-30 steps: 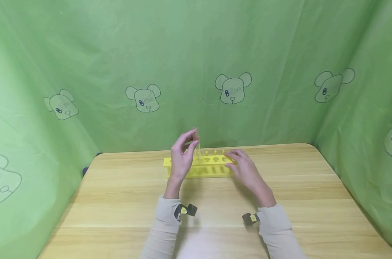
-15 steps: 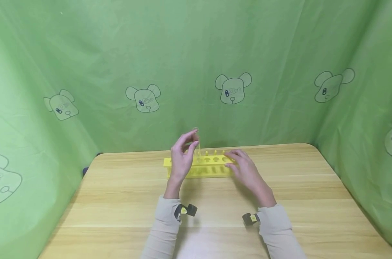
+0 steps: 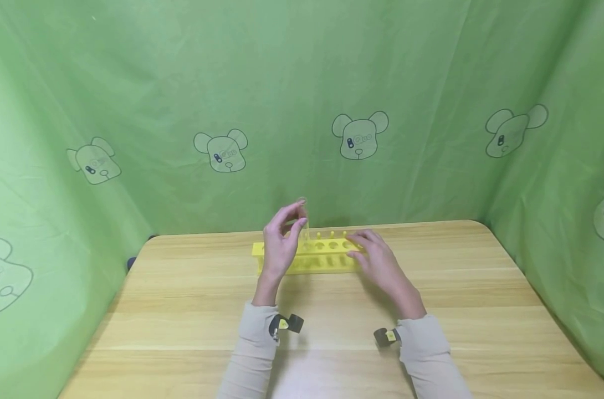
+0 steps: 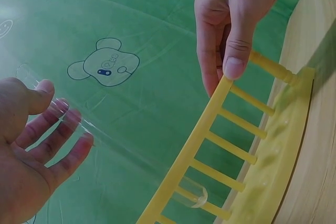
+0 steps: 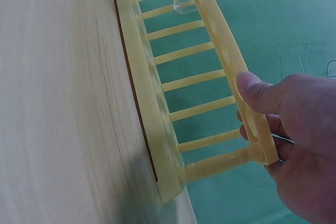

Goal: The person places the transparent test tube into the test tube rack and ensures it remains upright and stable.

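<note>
A clear test tube (image 3: 307, 230) stands nearly upright at the yellow test tube rack (image 3: 312, 251). Its rounded bottom (image 4: 195, 196) has passed through a hole in the rack's top plate and hangs above the base, as the left wrist view shows. My left hand (image 3: 280, 244) pinches the tube near its upper end between thumb and fingers. At the rack's right end, my right hand (image 3: 382, 266) grips the top plate, thumb on one side and fingers on the other (image 5: 310, 129). Part of the rack's left side is hidden behind my left hand.
The rack stands near the back edge of a wooden table (image 3: 332, 343). Green curtains (image 3: 292, 83) with printed bear heads enclose the back and both sides. Several upright pegs (image 3: 332, 235) show along the rack's far side.
The test tube's rim sits very slightly lower than a second ago. Both hands and the rack are in nearly the same place.
</note>
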`<state>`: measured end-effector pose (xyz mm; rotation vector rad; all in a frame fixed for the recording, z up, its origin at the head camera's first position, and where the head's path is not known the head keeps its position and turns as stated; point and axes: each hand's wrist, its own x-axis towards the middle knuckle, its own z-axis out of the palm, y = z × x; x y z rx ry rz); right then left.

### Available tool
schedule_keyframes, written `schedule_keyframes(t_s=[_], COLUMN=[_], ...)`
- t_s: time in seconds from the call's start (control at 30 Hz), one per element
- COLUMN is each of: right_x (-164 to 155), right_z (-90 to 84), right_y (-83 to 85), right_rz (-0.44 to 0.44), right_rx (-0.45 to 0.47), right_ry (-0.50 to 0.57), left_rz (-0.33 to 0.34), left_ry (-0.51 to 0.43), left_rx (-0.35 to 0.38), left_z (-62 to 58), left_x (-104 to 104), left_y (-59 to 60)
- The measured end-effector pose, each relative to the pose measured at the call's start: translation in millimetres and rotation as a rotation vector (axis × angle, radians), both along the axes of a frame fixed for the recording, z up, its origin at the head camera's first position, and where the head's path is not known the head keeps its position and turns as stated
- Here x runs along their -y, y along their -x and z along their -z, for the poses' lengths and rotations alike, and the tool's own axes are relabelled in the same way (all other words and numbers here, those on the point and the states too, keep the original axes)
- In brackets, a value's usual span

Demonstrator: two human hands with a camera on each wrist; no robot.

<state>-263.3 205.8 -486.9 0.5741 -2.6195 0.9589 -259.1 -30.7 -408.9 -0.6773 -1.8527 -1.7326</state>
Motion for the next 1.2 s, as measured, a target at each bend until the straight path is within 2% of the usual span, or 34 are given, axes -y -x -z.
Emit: schedule_keyframes(t_s=[0.3, 0.53, 0.67, 1.07, 1.2], right_x=[0, 0, 0, 0, 0], right_z=[0.4, 0.3, 0.4, 1.3, 1.1], right_y=[-0.1, 0.1, 0.1, 0.2, 0.2], right_rz=[-0.003, 0.0, 0.003, 0.008, 0.007], right_rx=[-0.006, -0.003, 0.002, -0.006, 0.004], right_ry=[0.001, -0.002, 0.0, 0.003, 0.002], left_rz=[-0.002, -0.02, -0.019, -0.017, -0.019], left_ry=[0.003, 0.014, 0.014, 0.016, 0.026], left_rx=[0.007, 0.027, 0.03, 0.035, 0.045], left_z=[1.1, 22.0, 28.0, 30.8, 20.8], left_x=[0, 1, 2, 2, 2], left_y=[0.4, 17.2, 21.9, 24.3, 15.7])
